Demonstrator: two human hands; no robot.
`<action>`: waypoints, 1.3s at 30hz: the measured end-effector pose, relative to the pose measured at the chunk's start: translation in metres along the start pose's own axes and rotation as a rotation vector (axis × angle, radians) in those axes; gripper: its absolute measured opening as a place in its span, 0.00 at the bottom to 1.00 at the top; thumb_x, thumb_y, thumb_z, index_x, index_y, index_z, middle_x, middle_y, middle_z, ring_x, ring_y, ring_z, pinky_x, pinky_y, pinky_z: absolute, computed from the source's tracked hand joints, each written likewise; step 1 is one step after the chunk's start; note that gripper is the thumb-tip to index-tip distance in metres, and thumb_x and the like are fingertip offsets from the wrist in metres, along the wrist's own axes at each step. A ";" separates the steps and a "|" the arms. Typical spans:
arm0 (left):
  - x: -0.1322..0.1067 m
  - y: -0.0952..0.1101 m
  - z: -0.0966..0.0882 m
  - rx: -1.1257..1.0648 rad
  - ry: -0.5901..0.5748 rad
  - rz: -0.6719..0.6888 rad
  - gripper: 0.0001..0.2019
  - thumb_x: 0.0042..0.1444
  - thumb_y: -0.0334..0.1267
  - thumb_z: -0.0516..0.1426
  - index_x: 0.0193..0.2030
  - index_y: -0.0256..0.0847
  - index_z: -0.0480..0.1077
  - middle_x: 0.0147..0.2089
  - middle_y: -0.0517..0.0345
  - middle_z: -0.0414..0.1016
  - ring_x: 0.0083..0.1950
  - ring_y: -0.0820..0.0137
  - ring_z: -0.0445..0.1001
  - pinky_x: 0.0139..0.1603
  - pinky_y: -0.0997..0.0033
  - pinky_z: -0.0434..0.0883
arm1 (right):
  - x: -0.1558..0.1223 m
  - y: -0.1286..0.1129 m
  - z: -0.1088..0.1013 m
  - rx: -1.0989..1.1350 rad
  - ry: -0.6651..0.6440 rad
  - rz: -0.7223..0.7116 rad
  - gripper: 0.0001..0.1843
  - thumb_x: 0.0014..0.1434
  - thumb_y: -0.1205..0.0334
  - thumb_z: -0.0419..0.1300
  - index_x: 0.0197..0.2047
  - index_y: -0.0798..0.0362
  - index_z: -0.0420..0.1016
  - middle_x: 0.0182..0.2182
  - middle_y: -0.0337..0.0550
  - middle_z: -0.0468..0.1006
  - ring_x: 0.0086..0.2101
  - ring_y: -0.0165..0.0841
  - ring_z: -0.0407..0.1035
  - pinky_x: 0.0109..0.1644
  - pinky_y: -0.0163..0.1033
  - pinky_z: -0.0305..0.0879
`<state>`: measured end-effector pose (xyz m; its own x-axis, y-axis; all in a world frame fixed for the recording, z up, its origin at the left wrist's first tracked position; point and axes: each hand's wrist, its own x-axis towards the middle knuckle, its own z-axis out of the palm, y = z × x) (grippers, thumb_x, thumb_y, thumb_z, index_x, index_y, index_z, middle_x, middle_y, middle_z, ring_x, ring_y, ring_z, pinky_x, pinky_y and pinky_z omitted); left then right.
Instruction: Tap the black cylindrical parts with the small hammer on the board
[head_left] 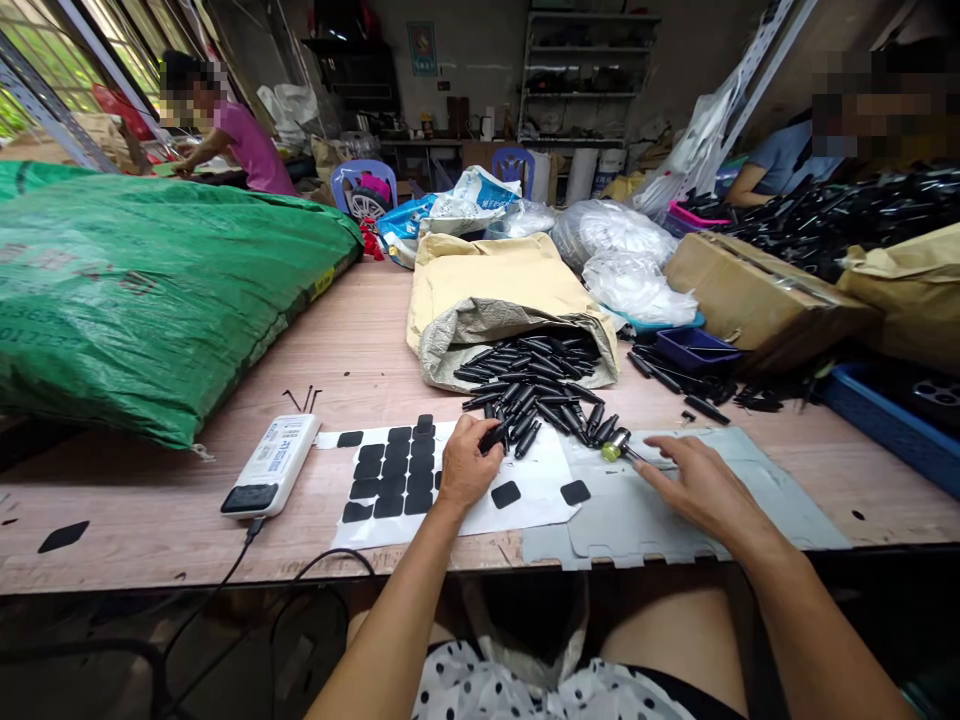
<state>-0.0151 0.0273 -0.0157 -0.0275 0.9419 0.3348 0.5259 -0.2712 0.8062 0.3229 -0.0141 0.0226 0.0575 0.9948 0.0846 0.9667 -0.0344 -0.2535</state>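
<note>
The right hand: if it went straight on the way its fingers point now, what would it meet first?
The right hand points left and slightly away across the grey sheet. It would probably meet first the small yellow-green-tipped tool lying just before its fingertips, then the pile of black handles. Depth is uncertain.

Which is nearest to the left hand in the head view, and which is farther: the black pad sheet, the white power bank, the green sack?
From the left hand:
1. Black pad sheet, touching it, under the hand.
2. White power bank, farther left on the table.
3. Green sack, farthest, back left.
</note>
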 end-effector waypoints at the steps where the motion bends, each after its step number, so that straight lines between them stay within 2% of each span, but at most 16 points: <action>1: 0.000 0.001 -0.001 -0.016 -0.022 0.004 0.18 0.53 0.27 0.61 0.50 0.44 0.79 0.40 0.59 0.71 0.38 0.70 0.72 0.41 0.70 0.73 | -0.010 0.013 0.006 -0.009 -0.006 0.006 0.25 0.63 0.42 0.55 0.53 0.50 0.77 0.43 0.50 0.77 0.45 0.45 0.72 0.52 0.48 0.67; 4: -0.003 0.010 -0.006 -0.023 -0.110 0.031 0.20 0.53 0.28 0.63 0.53 0.46 0.78 0.40 0.59 0.73 0.37 0.70 0.71 0.40 0.69 0.72 | -0.029 0.035 0.022 0.005 0.063 -0.023 0.19 0.64 0.46 0.53 0.44 0.50 0.76 0.39 0.51 0.76 0.43 0.45 0.71 0.51 0.50 0.67; 8: -0.015 0.030 -0.007 -0.008 -0.210 0.090 0.19 0.52 0.27 0.64 0.51 0.46 0.76 0.43 0.58 0.76 0.43 0.67 0.74 0.42 0.68 0.72 | -0.042 0.035 0.028 0.028 0.150 -0.055 0.15 0.65 0.49 0.50 0.41 0.49 0.71 0.40 0.53 0.76 0.43 0.47 0.70 0.51 0.52 0.66; 12: -0.028 0.037 0.002 0.007 -0.357 0.159 0.11 0.54 0.31 0.67 0.44 0.46 0.79 0.41 0.58 0.77 0.45 0.64 0.75 0.45 0.66 0.71 | -0.056 0.018 0.020 0.080 0.178 -0.020 0.14 0.65 0.48 0.49 0.41 0.47 0.68 0.40 0.52 0.77 0.43 0.47 0.71 0.50 0.52 0.67; 14: -0.031 0.034 0.006 0.012 -0.366 0.173 0.11 0.54 0.32 0.67 0.44 0.46 0.80 0.39 0.58 0.76 0.45 0.64 0.74 0.47 0.64 0.71 | -0.066 0.006 0.015 0.139 0.170 0.048 0.15 0.65 0.45 0.48 0.43 0.46 0.66 0.40 0.51 0.78 0.42 0.47 0.74 0.47 0.49 0.68; 17: -0.032 0.030 0.009 -0.015 -0.346 0.150 0.12 0.53 0.33 0.68 0.45 0.45 0.80 0.39 0.58 0.75 0.44 0.64 0.74 0.46 0.65 0.70 | -0.082 -0.014 0.008 0.226 0.102 0.162 0.17 0.64 0.41 0.50 0.46 0.44 0.67 0.37 0.46 0.81 0.32 0.42 0.75 0.37 0.45 0.69; 20: -0.031 0.029 0.008 -0.028 -0.340 0.131 0.09 0.52 0.32 0.68 0.40 0.44 0.79 0.39 0.57 0.75 0.44 0.65 0.73 0.45 0.66 0.70 | -0.094 -0.036 0.006 0.280 0.026 0.141 0.19 0.62 0.41 0.54 0.51 0.41 0.70 0.40 0.43 0.83 0.26 0.38 0.73 0.33 0.44 0.70; 21: -0.031 0.030 0.007 -0.025 -0.339 0.128 0.08 0.52 0.31 0.68 0.39 0.43 0.78 0.39 0.57 0.75 0.44 0.65 0.73 0.45 0.66 0.70 | -0.097 -0.043 0.007 0.297 0.018 0.109 0.21 0.63 0.43 0.54 0.56 0.39 0.71 0.42 0.43 0.84 0.28 0.39 0.76 0.34 0.43 0.71; 23: -0.031 0.030 0.007 -0.021 -0.341 0.126 0.08 0.51 0.30 0.67 0.39 0.43 0.79 0.38 0.58 0.75 0.44 0.65 0.73 0.45 0.66 0.70 | -0.102 -0.058 0.010 0.344 0.027 0.028 0.26 0.66 0.46 0.52 0.64 0.37 0.69 0.50 0.43 0.83 0.40 0.40 0.80 0.41 0.43 0.75; 25: -0.031 0.030 0.007 -0.025 -0.343 0.124 0.10 0.51 0.28 0.66 0.40 0.43 0.79 0.38 0.58 0.75 0.44 0.65 0.73 0.46 0.66 0.70 | -0.105 -0.072 0.014 0.409 0.055 -0.055 0.27 0.68 0.51 0.49 0.69 0.38 0.67 0.57 0.43 0.80 0.53 0.40 0.77 0.53 0.44 0.75; 27: -0.030 0.028 0.008 -0.031 -0.345 0.120 0.10 0.51 0.29 0.65 0.41 0.44 0.80 0.37 0.58 0.75 0.43 0.65 0.73 0.45 0.66 0.70 | -0.108 -0.083 0.019 0.442 0.066 -0.117 0.27 0.70 0.54 0.47 0.70 0.39 0.67 0.59 0.43 0.78 0.56 0.38 0.74 0.58 0.43 0.73; 29: -0.029 0.026 0.009 -0.037 -0.357 0.110 0.10 0.52 0.30 0.66 0.41 0.44 0.81 0.37 0.58 0.74 0.43 0.65 0.73 0.45 0.66 0.69 | -0.110 -0.093 0.024 0.436 0.103 -0.157 0.27 0.71 0.58 0.47 0.71 0.40 0.66 0.54 0.45 0.80 0.51 0.37 0.77 0.55 0.41 0.74; 31: -0.029 0.025 0.009 -0.040 -0.370 0.100 0.09 0.52 0.31 0.66 0.41 0.44 0.81 0.37 0.58 0.74 0.43 0.65 0.73 0.45 0.66 0.69 | -0.112 -0.101 0.029 0.396 0.181 -0.203 0.27 0.72 0.61 0.47 0.71 0.41 0.66 0.46 0.44 0.81 0.41 0.34 0.78 0.46 0.37 0.74; 34: -0.028 0.025 0.009 -0.046 -0.381 0.098 0.08 0.53 0.30 0.66 0.40 0.43 0.82 0.35 0.59 0.72 0.42 0.66 0.71 0.43 0.68 0.67 | -0.112 -0.108 0.034 0.261 0.281 -0.279 0.28 0.72 0.65 0.48 0.71 0.41 0.67 0.36 0.40 0.78 0.31 0.29 0.75 0.35 0.32 0.69; 36: -0.028 0.025 0.009 -0.049 -0.379 0.101 0.07 0.54 0.29 0.66 0.38 0.43 0.82 0.34 0.59 0.71 0.41 0.67 0.70 0.41 0.69 0.66 | -0.112 -0.109 0.035 0.177 0.286 -0.303 0.28 0.71 0.67 0.48 0.70 0.41 0.68 0.32 0.38 0.76 0.29 0.28 0.73 0.31 0.31 0.65; 39: -0.028 0.024 0.010 -0.052 -0.373 0.093 0.08 0.53 0.29 0.66 0.39 0.43 0.82 0.34 0.59 0.72 0.41 0.67 0.71 0.43 0.68 0.66 | -0.111 -0.107 0.033 0.155 0.293 -0.290 0.28 0.71 0.67 0.48 0.70 0.41 0.68 0.33 0.38 0.76 0.30 0.28 0.73 0.31 0.31 0.65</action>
<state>0.0067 -0.0039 -0.0108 0.3345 0.9176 0.2149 0.4679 -0.3597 0.8073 0.2053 -0.1178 0.0083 -0.1211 0.8909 0.4377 0.9056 0.2797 -0.3188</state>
